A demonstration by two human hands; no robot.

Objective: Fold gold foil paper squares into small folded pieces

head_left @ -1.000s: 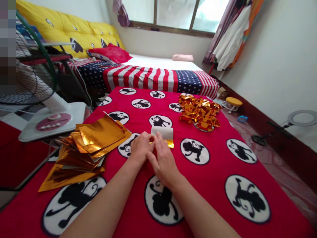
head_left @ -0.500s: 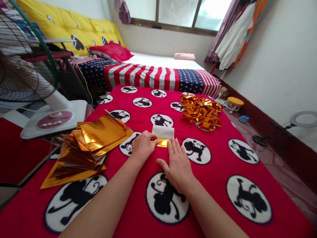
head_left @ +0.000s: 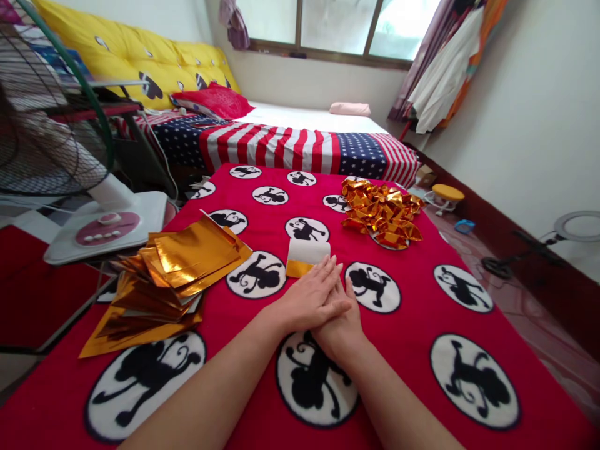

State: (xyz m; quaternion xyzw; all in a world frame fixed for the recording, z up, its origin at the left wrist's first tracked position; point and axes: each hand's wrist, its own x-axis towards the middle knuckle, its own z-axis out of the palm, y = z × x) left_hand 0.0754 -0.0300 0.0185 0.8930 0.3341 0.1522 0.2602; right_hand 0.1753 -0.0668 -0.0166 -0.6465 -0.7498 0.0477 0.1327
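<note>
Trainee: Where is the workpiece located?

Instructor: The workpiece is the folded sheet. It lies on the red cloth, which extends on all sides of it. A pale panel forms its far part. A gold band runs along its near part, and fingers cover the right end of that band.

Trainee: What is the condition of the left hand?

Instructor: The left hand is open, with its fingers extended. It is positioned at the near right of the folded sheet and lies across the top of the right hand.

Trainee: And the right hand?

Instructor: It is open and flattened, as far as the exposed portion shows. The left hand hides part of it, so whether its fingertips contact the folded sheet cannot be told.

Trainee: Where is the material?

Instructor: A loose stack of gold foil sheets lies to the left of the folded sheet, its edges fanned. A heap of shaped foil pieces sits beyond the folded sheet and to its right.

Trainee: Which furnishings surround it?

Instructor: The fan stands to the left of the folded sheet, past the stack. The bed is well beyond it.
</note>
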